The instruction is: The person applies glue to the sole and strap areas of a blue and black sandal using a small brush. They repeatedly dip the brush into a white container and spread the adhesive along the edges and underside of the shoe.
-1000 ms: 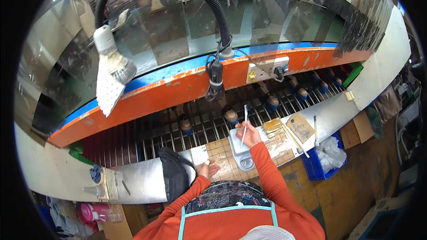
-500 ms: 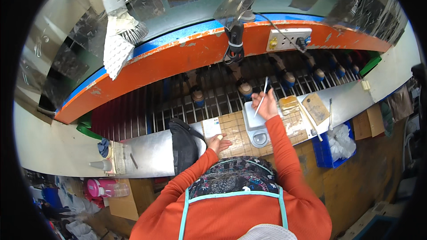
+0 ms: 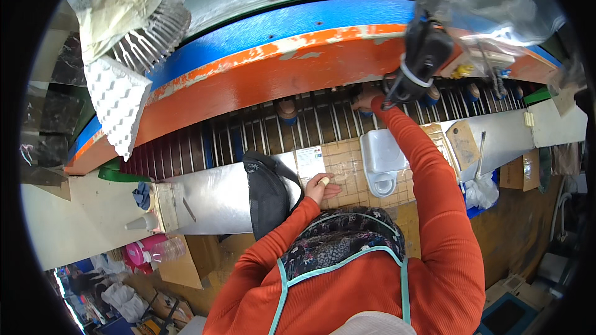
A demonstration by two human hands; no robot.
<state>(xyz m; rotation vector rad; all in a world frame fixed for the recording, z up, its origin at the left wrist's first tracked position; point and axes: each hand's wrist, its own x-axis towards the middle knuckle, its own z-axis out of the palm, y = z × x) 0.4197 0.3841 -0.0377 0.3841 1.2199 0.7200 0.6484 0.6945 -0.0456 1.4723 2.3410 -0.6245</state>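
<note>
My left hand (image 3: 321,190) rests palm-down with its fingers out over the taped cardboard sheet (image 3: 344,158); a small pale cap or piece sits at its thumb. My right hand (image 3: 369,100) reaches across the metal rollers (image 3: 248,133), under the orange beam, beside the dark shoe forms. A hanging black plug and cable (image 3: 417,65) partly cover that area, and the fingers are hard to make out. Between my arms lies a translucent white tray (image 3: 380,152) with a round cup (image 3: 383,185). To the left of my left hand is a black mesh piece (image 3: 266,195) with a curved band.
An orange beam (image 3: 248,84) with a blue top spans above the rollers. Brown-and-blue shoe forms (image 3: 287,111) stand along them. At right lie a tan board (image 3: 462,142) and a thin brush-like stick (image 3: 482,152). A wrapped lamp (image 3: 127,56) hangs at upper left.
My right hand has moved forward from above the tray to the rollers; the thin white stick it held no longer shows. The view has shifted closer to the beam. My left hand stays on the cardboard.
</note>
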